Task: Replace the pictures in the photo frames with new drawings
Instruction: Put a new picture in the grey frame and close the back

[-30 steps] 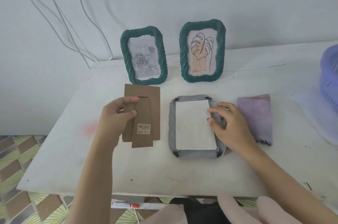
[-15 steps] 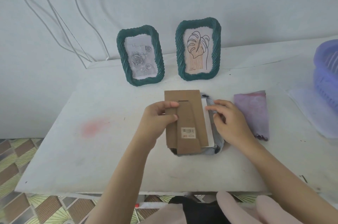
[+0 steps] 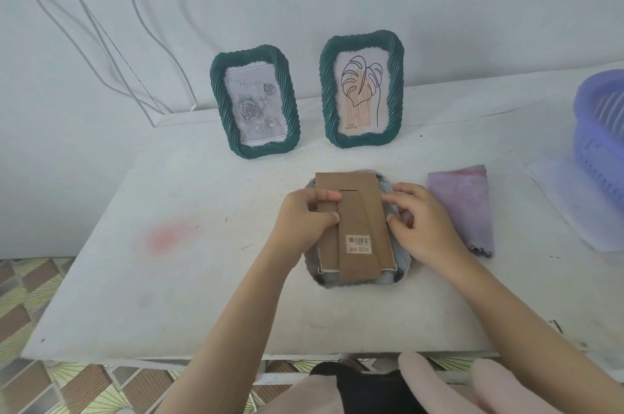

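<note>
A grey-blue photo frame [image 3: 401, 265] lies face down on the white table [image 3: 202, 295]. A brown cardboard backing board [image 3: 364, 211] with a barcode sticker lies on top of it, over the white sheet whose edge shows at the bottom. My left hand [image 3: 304, 221] pinches the board's left edge, thumb on top. My right hand [image 3: 422, 224] touches the board's right edge with curled fingertips. Two dark green frames stand at the back: one with a rose drawing [image 3: 255, 103], one with a leaf drawing [image 3: 363, 89].
A folded purple cloth [image 3: 462, 204] lies right of the frame. A purple plastic basket [image 3: 601, 136] stands at the far right on a white sheet [image 3: 574, 211]. White cables hang on the wall at the left. A pink stain [image 3: 165, 238] marks the table.
My left hand carried the cardboard backing from the left side of the table to the right and set it down over the white sheet in the face-down frame. My right hand stayed at the frame's right edge.
</note>
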The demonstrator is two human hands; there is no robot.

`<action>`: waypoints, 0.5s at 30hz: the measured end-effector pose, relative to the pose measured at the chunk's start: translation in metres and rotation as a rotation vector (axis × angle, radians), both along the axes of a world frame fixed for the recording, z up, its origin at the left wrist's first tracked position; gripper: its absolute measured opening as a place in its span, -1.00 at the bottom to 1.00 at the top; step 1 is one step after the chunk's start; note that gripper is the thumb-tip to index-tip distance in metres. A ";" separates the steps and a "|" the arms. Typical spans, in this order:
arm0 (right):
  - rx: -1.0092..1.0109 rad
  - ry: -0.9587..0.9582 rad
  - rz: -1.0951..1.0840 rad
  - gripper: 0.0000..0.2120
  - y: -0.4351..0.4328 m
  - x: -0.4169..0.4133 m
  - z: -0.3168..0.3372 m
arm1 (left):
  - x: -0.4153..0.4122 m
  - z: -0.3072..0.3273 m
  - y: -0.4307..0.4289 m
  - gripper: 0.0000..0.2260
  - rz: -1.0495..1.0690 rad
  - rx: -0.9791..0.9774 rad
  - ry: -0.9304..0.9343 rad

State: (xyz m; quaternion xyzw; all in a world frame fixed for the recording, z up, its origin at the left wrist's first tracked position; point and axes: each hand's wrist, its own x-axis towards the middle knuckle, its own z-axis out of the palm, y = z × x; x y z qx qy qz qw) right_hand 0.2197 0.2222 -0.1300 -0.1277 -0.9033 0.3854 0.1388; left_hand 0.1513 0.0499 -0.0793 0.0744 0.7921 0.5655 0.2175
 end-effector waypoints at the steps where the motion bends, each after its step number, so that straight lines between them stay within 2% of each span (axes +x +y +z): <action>1: -0.001 0.007 -0.004 -0.69 0.000 0.000 0.000 | -0.001 -0.001 0.000 -0.76 -0.002 -0.017 0.011; 10: -0.017 0.050 -0.036 -0.72 -0.003 0.002 0.003 | -0.001 -0.010 0.002 -0.82 -0.036 -0.278 0.214; 15: -0.019 0.042 -0.023 -0.65 -0.003 0.001 0.003 | 0.001 -0.009 0.002 -0.81 -0.036 -0.423 0.390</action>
